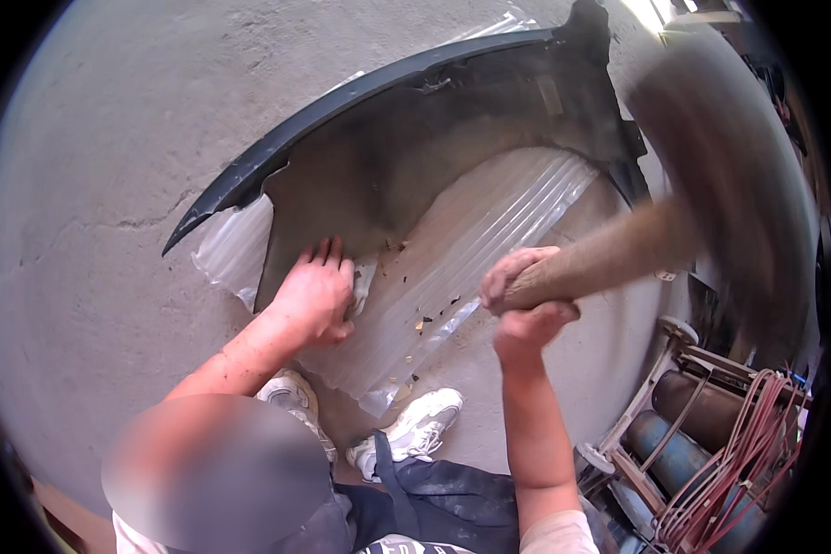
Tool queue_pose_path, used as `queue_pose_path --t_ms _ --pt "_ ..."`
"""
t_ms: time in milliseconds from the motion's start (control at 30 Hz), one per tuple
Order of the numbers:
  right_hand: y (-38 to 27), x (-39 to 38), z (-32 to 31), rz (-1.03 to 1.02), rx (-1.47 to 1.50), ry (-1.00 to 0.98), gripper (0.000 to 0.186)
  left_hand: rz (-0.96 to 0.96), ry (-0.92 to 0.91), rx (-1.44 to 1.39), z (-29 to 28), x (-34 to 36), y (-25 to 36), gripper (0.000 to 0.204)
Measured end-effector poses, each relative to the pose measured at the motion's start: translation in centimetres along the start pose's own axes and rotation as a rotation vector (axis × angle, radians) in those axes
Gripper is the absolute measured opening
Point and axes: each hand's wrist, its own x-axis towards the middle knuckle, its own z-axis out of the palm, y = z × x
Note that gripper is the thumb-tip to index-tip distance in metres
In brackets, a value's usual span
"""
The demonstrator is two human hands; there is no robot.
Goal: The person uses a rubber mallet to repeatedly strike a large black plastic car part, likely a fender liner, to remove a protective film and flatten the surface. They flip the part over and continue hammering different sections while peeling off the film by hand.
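Note:
A large curved dark panel, like a car fender (434, 138), lies on a crumpled clear plastic sheet (379, 360) on the concrete floor, its dull brownish face up. My left hand (318, 300) rests with fingers spread on the panel's near lower end, beside a small pale torn patch. My right hand (526, 305) grips the thick wooden handle (609, 254) of a big hammer, raised at the right. The hammer's large dark head (711, 138) is smeared by motion and hides part of what is behind it. Small dark and yellowish flakes lie on the plastic.
The grey concrete floor (83, 185) surrounds the panel. A wheeled metal cart with cylinders (674, 434) and coiled red hoses (739, 462) stands at the lower right. Dark clutter lines the right edge. My white shoes (411, 425) are just below the plastic.

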Motion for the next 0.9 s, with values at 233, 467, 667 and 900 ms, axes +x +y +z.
queue_pose_path --t_ms 233,467,667,900 --pt "5.8 2.2 -0.8 0.493 -0.728 -0.232 0.064 0.038 -0.039 -0.027 -0.1 0.1 0.0 0.074" --pt "5.1 -2.4 -1.4 0.11 -0.094 -0.049 0.064 0.016 -0.02 -0.04 0.7 -0.2 0.1 0.072" --pt "5.4 1.9 -2.0 0.38 -0.717 -0.207 0.065 0.01 -0.034 -0.003 -0.3 0.0 -0.2 0.072" --pt "7.1 -3.2 -2.8 0.317 -0.381 -0.102 0.05 0.032 0.024 -0.011 0.7 -0.1 -0.1 0.072"
